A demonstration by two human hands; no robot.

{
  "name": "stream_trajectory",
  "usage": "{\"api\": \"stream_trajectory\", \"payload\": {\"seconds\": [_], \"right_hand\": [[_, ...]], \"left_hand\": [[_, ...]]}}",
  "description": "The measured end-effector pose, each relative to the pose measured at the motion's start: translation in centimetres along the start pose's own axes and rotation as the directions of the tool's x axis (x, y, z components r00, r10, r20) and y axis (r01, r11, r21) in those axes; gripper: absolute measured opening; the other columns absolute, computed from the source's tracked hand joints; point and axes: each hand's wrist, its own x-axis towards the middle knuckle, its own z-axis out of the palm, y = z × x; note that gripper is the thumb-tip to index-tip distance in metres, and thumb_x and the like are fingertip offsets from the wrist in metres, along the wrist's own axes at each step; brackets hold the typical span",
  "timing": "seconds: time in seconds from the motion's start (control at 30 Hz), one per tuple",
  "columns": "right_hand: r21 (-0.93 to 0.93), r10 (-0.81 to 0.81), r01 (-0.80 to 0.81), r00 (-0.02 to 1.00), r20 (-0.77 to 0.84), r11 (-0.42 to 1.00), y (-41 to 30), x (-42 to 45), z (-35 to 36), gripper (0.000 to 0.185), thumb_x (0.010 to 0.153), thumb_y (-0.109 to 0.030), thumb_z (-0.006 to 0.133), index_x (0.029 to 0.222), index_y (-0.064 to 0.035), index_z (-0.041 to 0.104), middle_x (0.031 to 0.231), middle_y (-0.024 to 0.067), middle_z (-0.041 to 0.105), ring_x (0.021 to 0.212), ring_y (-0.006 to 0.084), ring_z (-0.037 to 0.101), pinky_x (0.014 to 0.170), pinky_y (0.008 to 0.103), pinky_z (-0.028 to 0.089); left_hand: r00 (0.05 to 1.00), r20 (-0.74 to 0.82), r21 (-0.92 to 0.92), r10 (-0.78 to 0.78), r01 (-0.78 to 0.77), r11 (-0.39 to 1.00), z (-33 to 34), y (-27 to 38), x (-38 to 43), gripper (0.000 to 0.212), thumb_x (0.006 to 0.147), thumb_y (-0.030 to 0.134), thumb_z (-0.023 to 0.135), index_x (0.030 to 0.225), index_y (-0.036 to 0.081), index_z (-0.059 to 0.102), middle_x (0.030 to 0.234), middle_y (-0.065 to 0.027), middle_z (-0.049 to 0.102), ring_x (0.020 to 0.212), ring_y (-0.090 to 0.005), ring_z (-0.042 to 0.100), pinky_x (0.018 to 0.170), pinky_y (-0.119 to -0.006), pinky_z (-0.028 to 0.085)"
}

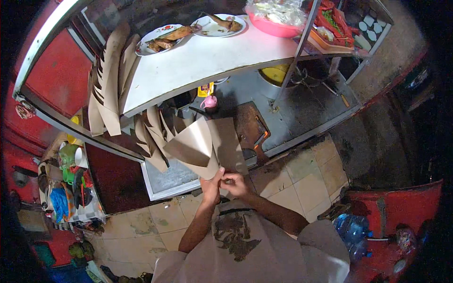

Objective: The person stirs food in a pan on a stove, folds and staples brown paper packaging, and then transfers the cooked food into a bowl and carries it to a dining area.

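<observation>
A brown paper cone (198, 148) has its narrow end in my left hand (211, 187), with the wide mouth pointing up and left. Close beside it, my right hand (234, 184) has its fingers bent near the cone's tip; whether it pinches the paper cannot be told. Behind the cone lies flat brown paper (228, 138) on the metal counter. Nested brown paper cones (152, 141) stand left of it on the lower level, and more paper cones (108, 81) rest at the left end of the white shelf.
The white shelf (212, 67) bears two plates of cooked meat and a pink basin (274, 26). Below are a wooden cutting board (247, 122) with an orange-marked knife, a pink-lidded container (209, 102) and a yellow-filled pot (276, 75). Metal frame posts (297, 53) cross the view.
</observation>
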Motion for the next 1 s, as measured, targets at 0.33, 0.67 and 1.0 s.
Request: {"api": "stream_trajectory", "payload": {"seconds": [0.33,0.67,1.0], "right_hand": [[-0.002,0.088,-0.091,0.966,-0.243,0.996,-4.8,2.3,-1.2,0.025,0.079,-0.001,0.061,0.102,0.0011,0.052,0.093,0.0071,0.054,0.081,0.0132,0.059,0.070,0.0249,0.048],[-0.951,-0.067,0.257,0.966,0.248,0.175,-4.6,8.4,-14.9,0.067,0.059,-0.020,0.078,0.116,-0.0092,0.046,0.122,0.0232,0.039,0.107,0.0364,0.045,0.093,0.0443,0.034],[-0.781,-0.038,0.061,0.998,0.047,0.622,-0.1,11.9,-15.7,0.033,0.067,-0.013,0.069,0.097,-0.0048,0.058,0.103,0.0161,0.053,0.095,0.0339,0.051,0.079,0.0414,0.040]], "left_hand": [[0.902,0.160,0.464,0.400,-0.427,0.776,-3.6,-3.4,0.4,0.013,0.079,0.009,0.065,0.086,0.004,0.055,0.082,-0.0027,0.058,0.087,-0.0140,0.054,0.074,-0.027,0.045],[0.973,-0.090,0.210,0.212,-0.190,0.959,-4.0,-2.6,-0.3,0.015,0.083,0.015,0.062,0.081,0.004,0.051,0.072,-0.0023,0.056,0.064,-0.0112,0.053,0.060,-0.026,0.044],[0.950,-0.188,0.004,0.248,-0.251,0.968,-4.8,-2.5,0.8,0.018,0.080,0.009,0.064,0.075,0.001,0.049,0.065,-0.0068,0.060,0.064,-0.0135,0.059,0.062,-0.024,0.046]]}}
